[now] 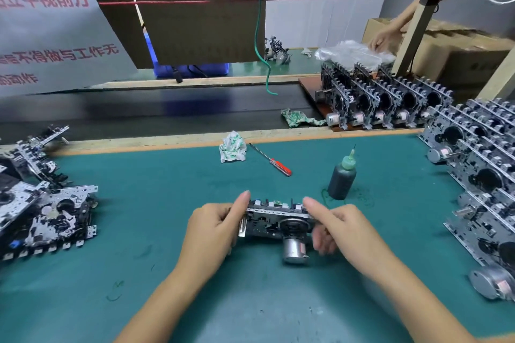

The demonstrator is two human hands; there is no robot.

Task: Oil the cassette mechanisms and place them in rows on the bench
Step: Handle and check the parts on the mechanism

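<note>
The left hand [211, 227] grips the left end of a cassette mechanism [276, 221], thumb raised along its top edge and fingers curled behind. The right hand [338, 227] holds the right end the same way, thumb on the top edge; its lower fingers are blurred. The mechanism stands on edge just above the green worktop [172, 273], near the middle, with its silver motor [294, 250] pointing toward the near side.

Just beyond the right hand stands a dark oil bottle [341, 179] with a green needle tip, upright. Farther left lie a red-handled screwdriver [271, 160] and a crumpled rag [232, 147]. A loose pile of mechanisms [47, 211] lies at the left edge. At the right, mechanisms stand in rows [485, 189], and more rows [384, 103] sit on a brown board at the far right. Beyond them another person's hand [383, 37] rests on a plastic bag [354, 54].
</note>
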